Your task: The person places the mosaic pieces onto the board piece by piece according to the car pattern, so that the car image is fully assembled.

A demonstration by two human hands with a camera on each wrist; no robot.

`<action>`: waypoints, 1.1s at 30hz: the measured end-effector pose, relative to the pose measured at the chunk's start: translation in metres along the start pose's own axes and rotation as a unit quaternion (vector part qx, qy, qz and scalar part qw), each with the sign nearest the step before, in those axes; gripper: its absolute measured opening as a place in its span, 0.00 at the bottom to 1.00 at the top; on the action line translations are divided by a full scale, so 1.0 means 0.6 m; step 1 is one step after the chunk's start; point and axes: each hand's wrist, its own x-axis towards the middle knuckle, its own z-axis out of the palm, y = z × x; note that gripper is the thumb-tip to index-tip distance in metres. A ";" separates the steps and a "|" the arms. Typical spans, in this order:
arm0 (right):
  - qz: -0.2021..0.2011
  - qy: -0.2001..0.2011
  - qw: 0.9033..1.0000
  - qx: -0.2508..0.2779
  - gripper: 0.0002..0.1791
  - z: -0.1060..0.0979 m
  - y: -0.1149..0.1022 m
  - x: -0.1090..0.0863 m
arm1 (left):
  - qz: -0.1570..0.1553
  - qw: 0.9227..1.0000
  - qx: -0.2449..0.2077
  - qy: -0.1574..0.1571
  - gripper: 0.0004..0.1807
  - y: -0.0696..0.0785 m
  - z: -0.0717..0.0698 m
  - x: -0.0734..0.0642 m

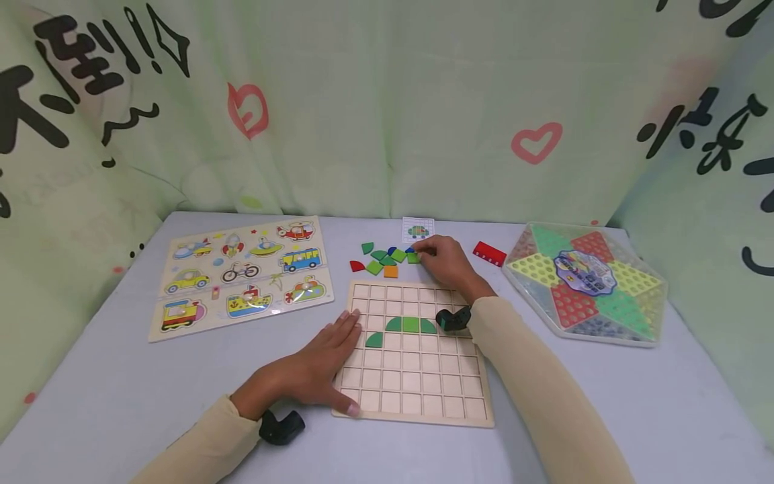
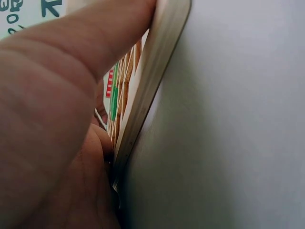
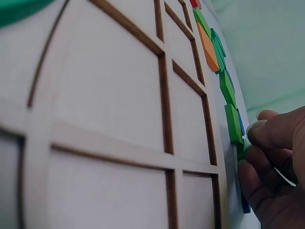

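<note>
"How much has been filled on the wooden board (image 1: 417, 383)?"

"Four green pieces (image 1: 410, 325) have been set in. Three are lined up in one row, and one is put in the next row nearer, to the left. Most squares are left bare."

"What is left?"

"More loose pieces (image 1: 374, 268), green, blue, red and orange, are spread past the far edge, near a small picture card (image 1: 418, 229). Only a start seems to have been made."

"And the hands?"

"The left hand (image 1: 320, 363) is laid flat on the board's left edge. The right hand's (image 1: 450, 261) fingers are bent beside the loose pieces; whether one is gripped cannot be told."
</note>
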 end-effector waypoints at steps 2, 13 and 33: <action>-0.003 -0.005 1.000 -0.014 0.15 0.001 -0.002 0.001 | 0.002 1.000 0.000 0.000 0.70 0.001 0.000 0.000; 0.005 -0.015 0.999 -0.044 0.16 0.011 -0.012 0.001 | 0.004 1.000 0.003 0.005 0.70 0.001 0.000 -0.001; 0.018 -0.047 0.997 -0.058 0.17 0.007 -0.010 -0.003 | 0.001 1.000 0.003 0.003 0.70 0.001 0.000 -0.001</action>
